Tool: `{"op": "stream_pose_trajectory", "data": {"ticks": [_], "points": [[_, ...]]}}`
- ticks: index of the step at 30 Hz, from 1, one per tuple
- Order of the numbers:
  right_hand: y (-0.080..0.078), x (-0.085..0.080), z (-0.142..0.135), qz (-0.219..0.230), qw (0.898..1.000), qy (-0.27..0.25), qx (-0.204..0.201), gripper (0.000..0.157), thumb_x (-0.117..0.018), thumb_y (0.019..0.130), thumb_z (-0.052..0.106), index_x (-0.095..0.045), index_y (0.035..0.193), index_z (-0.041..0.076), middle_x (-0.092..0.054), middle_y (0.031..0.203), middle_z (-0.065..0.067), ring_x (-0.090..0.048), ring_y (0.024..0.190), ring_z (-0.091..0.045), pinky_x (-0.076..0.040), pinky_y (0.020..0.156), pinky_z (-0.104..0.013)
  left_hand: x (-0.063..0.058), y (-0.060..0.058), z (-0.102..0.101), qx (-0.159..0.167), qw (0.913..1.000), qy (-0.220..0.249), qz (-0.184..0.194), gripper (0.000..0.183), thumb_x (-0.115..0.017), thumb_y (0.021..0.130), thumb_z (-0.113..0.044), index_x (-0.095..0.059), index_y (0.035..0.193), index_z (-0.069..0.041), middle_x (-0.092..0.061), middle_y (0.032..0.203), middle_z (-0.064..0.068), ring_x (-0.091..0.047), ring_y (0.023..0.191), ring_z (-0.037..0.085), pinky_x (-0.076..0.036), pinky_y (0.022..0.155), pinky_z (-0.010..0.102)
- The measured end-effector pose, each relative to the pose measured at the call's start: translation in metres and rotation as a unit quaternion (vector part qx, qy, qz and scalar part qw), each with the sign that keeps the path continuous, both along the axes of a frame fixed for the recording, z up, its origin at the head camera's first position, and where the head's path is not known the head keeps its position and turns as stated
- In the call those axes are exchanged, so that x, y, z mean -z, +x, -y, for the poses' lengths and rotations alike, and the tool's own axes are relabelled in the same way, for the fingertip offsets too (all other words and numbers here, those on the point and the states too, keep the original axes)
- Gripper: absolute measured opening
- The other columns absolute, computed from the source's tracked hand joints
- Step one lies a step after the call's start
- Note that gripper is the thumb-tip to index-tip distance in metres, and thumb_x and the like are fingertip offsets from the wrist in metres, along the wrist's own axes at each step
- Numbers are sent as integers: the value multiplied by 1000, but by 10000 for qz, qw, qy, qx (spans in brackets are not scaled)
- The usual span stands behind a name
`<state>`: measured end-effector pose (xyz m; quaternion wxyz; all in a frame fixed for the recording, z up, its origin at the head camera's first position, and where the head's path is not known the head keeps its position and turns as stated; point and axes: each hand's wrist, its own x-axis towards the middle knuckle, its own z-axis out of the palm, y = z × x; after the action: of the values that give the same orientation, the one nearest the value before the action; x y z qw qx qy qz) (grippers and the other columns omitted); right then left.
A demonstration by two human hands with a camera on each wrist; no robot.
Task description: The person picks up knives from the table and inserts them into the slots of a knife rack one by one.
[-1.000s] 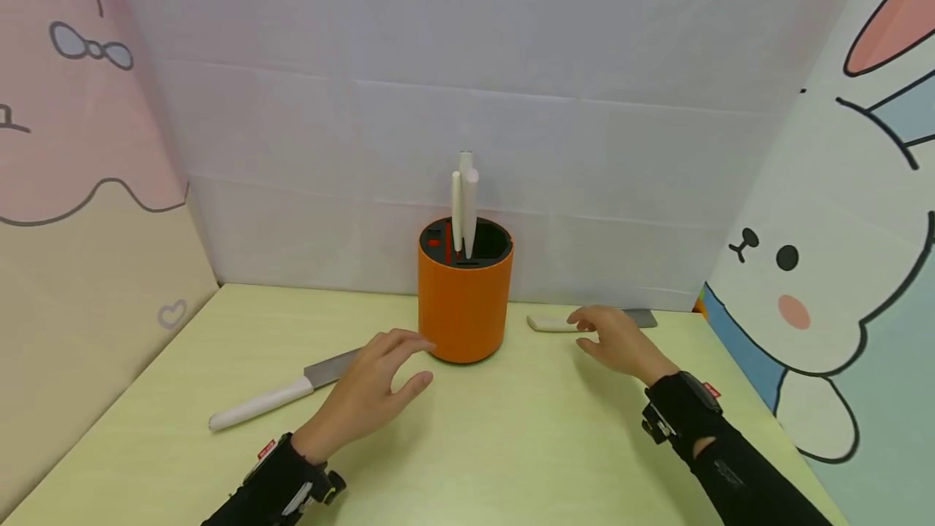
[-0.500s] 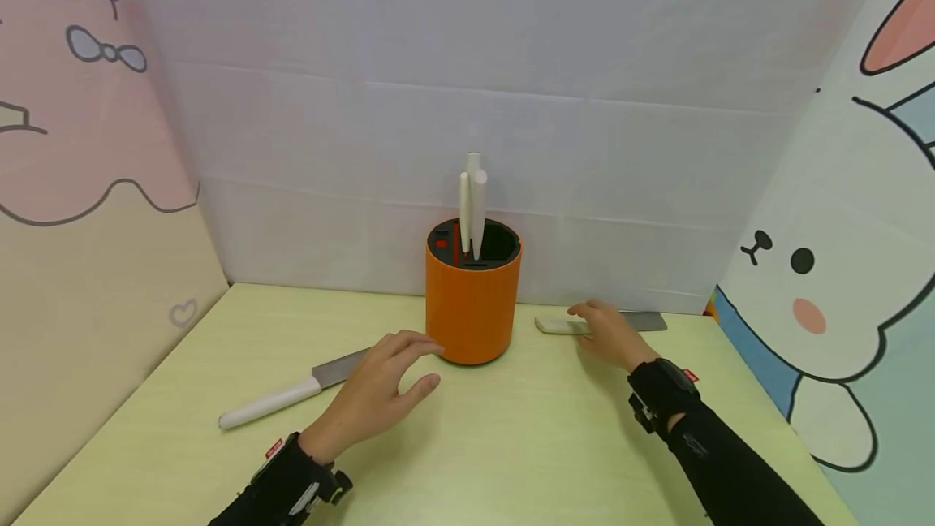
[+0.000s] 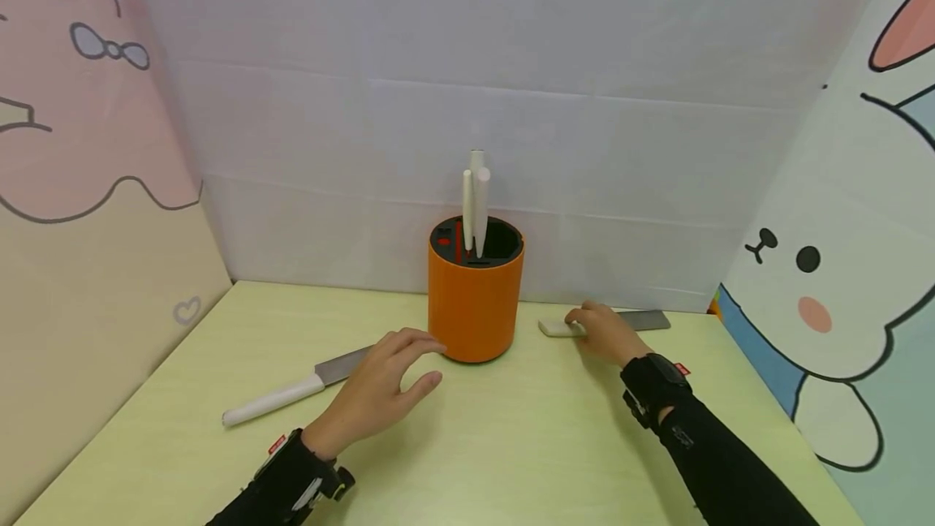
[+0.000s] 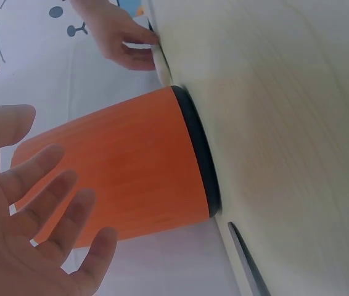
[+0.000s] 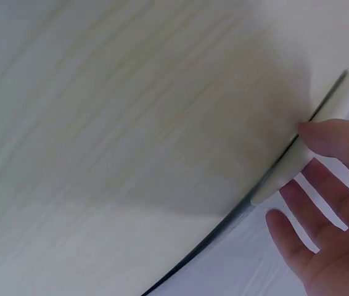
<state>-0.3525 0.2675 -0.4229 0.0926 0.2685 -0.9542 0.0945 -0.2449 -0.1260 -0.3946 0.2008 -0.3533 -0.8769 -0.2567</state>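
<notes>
On the right, my right hand (image 3: 609, 333) pinches the white handle of a knife (image 3: 643, 320) lying near the back wall. In the right wrist view the thumb (image 5: 330, 137) presses the near side of the handle (image 5: 285, 176), with the other fingers behind it. My left hand (image 3: 374, 384) holds nothing; its fingers are loosely spread, close in front of an orange knife block (image 3: 475, 307). Several white-handled utensils (image 3: 476, 201) stand upright in the block's black top. A second knife (image 3: 273, 401) lies left of it, its blade tip hidden behind my left hand.
The pale yellow table (image 3: 511, 445) meets a white cloth wall (image 3: 329, 144) at the back. Side panels with cartoon prints stand at left and right. The knife block stands between the two knives, near the back edge.
My right hand has come down and left onto the knife handle, its fingers closing around it. My left hand keeps its pose. The head view has shifted slightly.
</notes>
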Motion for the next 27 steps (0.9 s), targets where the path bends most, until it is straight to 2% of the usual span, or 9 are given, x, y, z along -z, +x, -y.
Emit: {"op": "stream_pose_trajectory", "data": {"ticks": [8,14,22,27], "points": [[2,-1,-6,-142,9997,-10,-214,33,-78,71,-6,-69,102,3,-61,89,-11,-57,79,-26,-52,73,-41,-2,-1,-2,47,10000,35,-33,31,-60,95,-37,-58,124,-28,-50,125,-14,-43,117,5,-39,101,37],[7,-6,-9,-71,9991,15,-409,31,-77,73,-6,-68,102,4,-61,89,-11,-57,79,-24,-52,71,-39,-3,-1,-3,51,10000,21,-37,30,-60,95,-37,-58,124,-28,-50,125,-14,-43,116,5,-41,98,36],[8,1,-11,-165,9988,50,-460,32,-76,75,-5,-67,104,6,-60,91,-9,-58,80,-23,-53,70,-37,-2,0,-1,33,10000,31,20,31,-61,95,-36,-58,124,-26,-50,125,-13,-43,115,5,-41,99,37],[13,1,-12,-121,9986,133,-503,33,-76,76,-4,-65,105,8,-58,91,-9,-58,78,-22,-52,67,-37,-1,1,0,9,10000,26,11,31,-60,95,-37,-59,123,-25,-50,125,-12,-43,117,6,-32,107,43]]}}
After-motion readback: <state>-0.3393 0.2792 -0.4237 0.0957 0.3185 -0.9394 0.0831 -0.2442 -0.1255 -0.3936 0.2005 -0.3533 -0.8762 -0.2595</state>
